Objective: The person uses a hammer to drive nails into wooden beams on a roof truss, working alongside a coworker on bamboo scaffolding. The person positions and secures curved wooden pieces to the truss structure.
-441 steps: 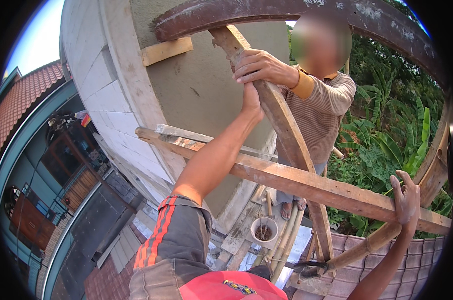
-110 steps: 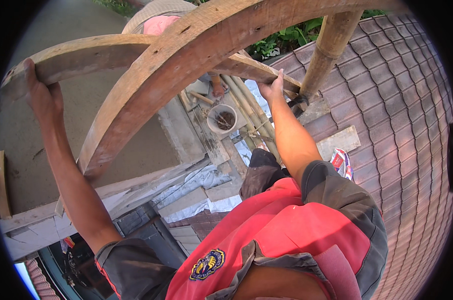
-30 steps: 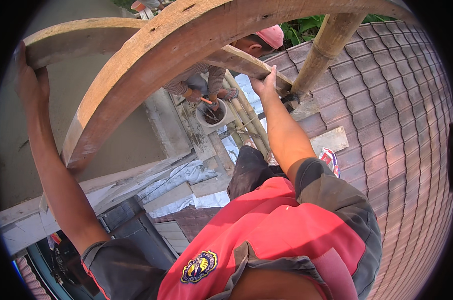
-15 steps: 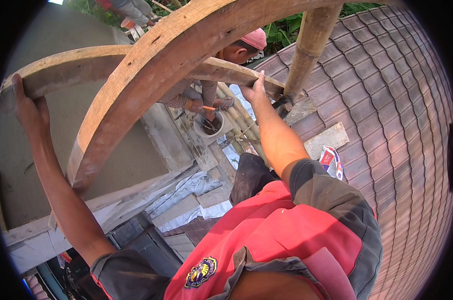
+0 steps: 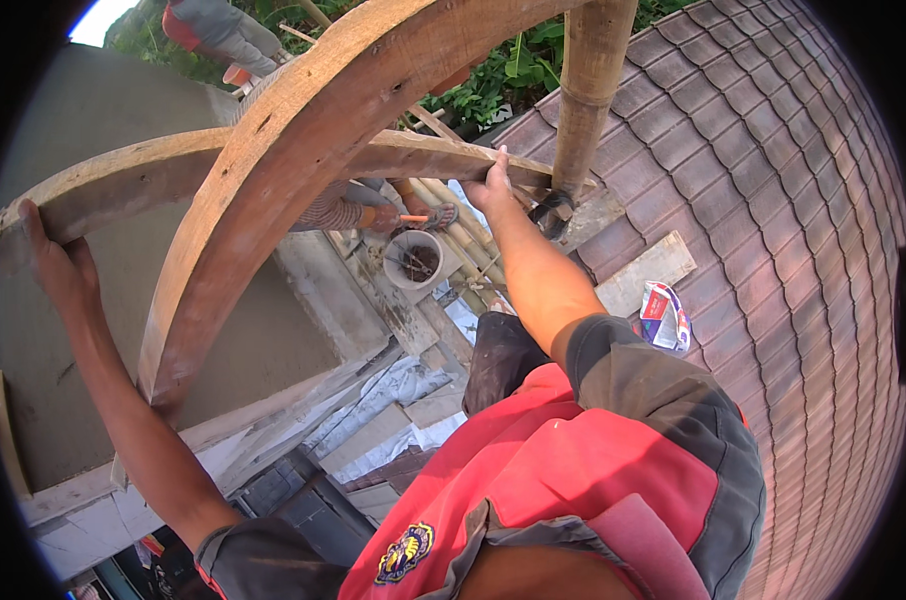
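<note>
Nearest, the left hand (image 5: 53, 265) is wrapped shut around the left end of the long weathered wooden plank (image 5: 223, 170), while the right hand (image 5: 495, 185) grips the plank's upper edge nearer its right end, fingers curled over. The plank's long axis runs left to right between the 2 hands — both arms stretched up to it. The curved brown wooden arch beam (image 5: 273, 170) crosses in front of it. Farther off stand the bamboo post (image 5: 588, 90) and a white bucket (image 5: 415, 260) below.

Tiled roof (image 5: 803, 200) carries board (image 5: 645, 272) (packet (image 5: 665, 314) beside).
</note>
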Motion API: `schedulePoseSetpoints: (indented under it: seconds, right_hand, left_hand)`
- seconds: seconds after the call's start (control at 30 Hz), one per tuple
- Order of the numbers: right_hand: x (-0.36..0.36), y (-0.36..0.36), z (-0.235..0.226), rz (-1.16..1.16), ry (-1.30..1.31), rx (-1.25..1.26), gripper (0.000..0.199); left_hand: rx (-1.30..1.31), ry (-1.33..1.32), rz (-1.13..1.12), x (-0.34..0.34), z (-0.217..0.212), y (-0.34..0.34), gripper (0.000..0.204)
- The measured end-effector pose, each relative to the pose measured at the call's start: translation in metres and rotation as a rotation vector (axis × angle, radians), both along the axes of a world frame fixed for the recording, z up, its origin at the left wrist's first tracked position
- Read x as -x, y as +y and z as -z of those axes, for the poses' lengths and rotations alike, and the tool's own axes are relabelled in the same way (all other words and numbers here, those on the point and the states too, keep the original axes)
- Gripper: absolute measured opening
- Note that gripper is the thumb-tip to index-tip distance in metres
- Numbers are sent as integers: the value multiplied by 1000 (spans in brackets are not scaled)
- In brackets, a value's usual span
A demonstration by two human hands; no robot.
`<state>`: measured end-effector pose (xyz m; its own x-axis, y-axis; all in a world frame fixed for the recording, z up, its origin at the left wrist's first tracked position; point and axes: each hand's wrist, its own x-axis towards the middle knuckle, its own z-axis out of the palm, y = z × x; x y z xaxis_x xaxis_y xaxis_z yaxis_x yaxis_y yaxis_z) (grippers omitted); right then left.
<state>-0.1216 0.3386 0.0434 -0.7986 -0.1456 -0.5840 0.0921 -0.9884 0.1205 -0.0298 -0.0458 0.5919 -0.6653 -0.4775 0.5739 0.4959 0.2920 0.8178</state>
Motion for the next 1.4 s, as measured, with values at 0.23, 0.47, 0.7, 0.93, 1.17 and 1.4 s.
schedulePoseSetpoints:
  seconds: [0.23,0.47,0.7,0.93,1.17,1.4]
  right_hand:
    - [-2,-1,-3,24,21,-5,88]
    - [-1,-1,-1,19,24,-20,90]
    - [-3,-3,-6,14,19,1,90]
    - [-1,0,4,3,69,-6,93]
    - [-4,-1,-3,-4,29,-12,95]
    - [-5,-1,-2,-11,88,-7,96]
  left_hand:
    - [25,-5,33,1,-1,-3,70]
    - [53,-9,49,0,-1,-5,74]
    - [30,-25,26,-2,-1,-6,72]
    - [12,-12,30,-2,-2,4,64]
    - [-17,-35,13,-5,-1,8,56]
    - [-21,-5,21,-3,-1,9,55]
